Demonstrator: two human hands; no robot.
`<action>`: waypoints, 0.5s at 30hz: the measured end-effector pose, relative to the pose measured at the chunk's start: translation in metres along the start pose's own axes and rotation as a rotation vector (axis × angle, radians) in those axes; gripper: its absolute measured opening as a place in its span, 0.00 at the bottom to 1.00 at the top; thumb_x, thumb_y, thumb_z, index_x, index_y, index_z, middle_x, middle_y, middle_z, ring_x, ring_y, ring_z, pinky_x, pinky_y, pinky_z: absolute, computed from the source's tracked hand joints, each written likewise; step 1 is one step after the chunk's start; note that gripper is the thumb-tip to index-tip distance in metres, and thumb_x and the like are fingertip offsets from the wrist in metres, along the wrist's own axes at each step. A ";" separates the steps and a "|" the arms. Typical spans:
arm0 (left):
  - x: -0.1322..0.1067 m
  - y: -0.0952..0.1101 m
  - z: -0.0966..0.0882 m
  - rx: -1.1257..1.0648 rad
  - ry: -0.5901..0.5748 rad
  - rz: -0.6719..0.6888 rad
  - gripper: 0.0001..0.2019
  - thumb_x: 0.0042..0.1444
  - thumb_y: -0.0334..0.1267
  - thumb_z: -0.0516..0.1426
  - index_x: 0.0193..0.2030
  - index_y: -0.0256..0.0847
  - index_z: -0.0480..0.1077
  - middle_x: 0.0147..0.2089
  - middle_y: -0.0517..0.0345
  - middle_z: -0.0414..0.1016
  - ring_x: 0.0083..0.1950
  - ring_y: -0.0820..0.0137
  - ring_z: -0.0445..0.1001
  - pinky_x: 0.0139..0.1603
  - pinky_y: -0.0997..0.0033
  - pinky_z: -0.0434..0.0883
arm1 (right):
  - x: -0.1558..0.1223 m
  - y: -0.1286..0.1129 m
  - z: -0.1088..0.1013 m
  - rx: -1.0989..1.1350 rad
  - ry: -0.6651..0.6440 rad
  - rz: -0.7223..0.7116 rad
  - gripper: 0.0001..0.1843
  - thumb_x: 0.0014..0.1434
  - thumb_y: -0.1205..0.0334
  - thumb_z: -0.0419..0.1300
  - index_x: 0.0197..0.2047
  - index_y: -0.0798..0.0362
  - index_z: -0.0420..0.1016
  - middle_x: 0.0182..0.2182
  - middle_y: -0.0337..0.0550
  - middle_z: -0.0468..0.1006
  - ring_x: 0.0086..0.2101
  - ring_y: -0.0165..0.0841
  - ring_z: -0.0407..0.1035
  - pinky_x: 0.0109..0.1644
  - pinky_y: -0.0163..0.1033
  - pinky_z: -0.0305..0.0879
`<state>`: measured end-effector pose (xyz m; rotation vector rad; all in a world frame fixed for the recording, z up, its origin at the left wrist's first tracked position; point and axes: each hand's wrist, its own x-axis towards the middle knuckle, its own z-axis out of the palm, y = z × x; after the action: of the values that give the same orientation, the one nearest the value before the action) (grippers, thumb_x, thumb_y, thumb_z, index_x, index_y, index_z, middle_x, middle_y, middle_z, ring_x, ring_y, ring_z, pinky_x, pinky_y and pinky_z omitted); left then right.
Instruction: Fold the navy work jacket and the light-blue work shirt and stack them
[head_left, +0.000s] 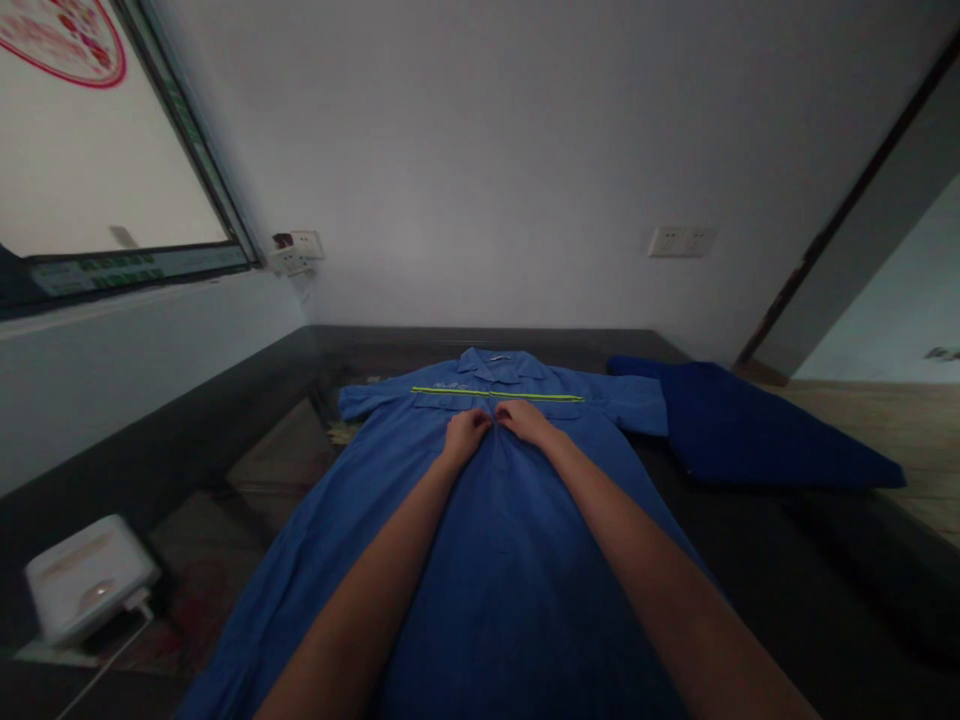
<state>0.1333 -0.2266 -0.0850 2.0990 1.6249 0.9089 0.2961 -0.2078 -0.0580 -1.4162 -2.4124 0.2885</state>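
Note:
A blue short-sleeved work shirt (480, 510) lies spread out with its collar toward the wall. A yellow-green stripe crosses its chest, with pale lettering above the stripe on the left. Just below that stripe, my left hand (468, 435) pinches the shirt's front at the centre line. Close beside it, my right hand (523, 421) pinches the other side of the same front opening. The fingertips of both hands nearly meet there. Whether a button or only cloth sits between them is too small to make out.
Dark blue folded fabric (750, 425) lies to the right, partly under the right sleeve. A white box-shaped device (94, 575) with a cable stands at the lower left on the dark table (757, 560). Wall sockets (681, 241) are on the wall behind; a window frame (142, 268) is at left.

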 end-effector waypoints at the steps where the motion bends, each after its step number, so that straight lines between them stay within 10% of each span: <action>1: 0.000 0.000 0.000 0.005 0.003 -0.006 0.06 0.55 0.32 0.59 0.37 0.40 0.77 0.36 0.54 0.80 0.38 0.65 0.76 0.40 0.72 0.68 | 0.001 0.001 -0.001 -0.002 -0.003 -0.010 0.07 0.56 0.70 0.59 0.37 0.53 0.77 0.35 0.44 0.79 0.37 0.34 0.71 0.38 0.34 0.58; 15: 0.001 -0.008 0.007 0.070 0.013 0.034 0.09 0.51 0.26 0.57 0.39 0.36 0.76 0.39 0.51 0.77 0.42 0.65 0.74 0.43 0.71 0.67 | 0.008 0.003 0.007 -0.020 -0.027 -0.046 0.05 0.57 0.68 0.60 0.37 0.54 0.76 0.34 0.43 0.78 0.34 0.32 0.69 0.36 0.32 0.57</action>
<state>0.1325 -0.2229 -0.0950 2.1774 1.6550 0.8905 0.2925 -0.1994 -0.0641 -1.3723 -2.4722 0.2742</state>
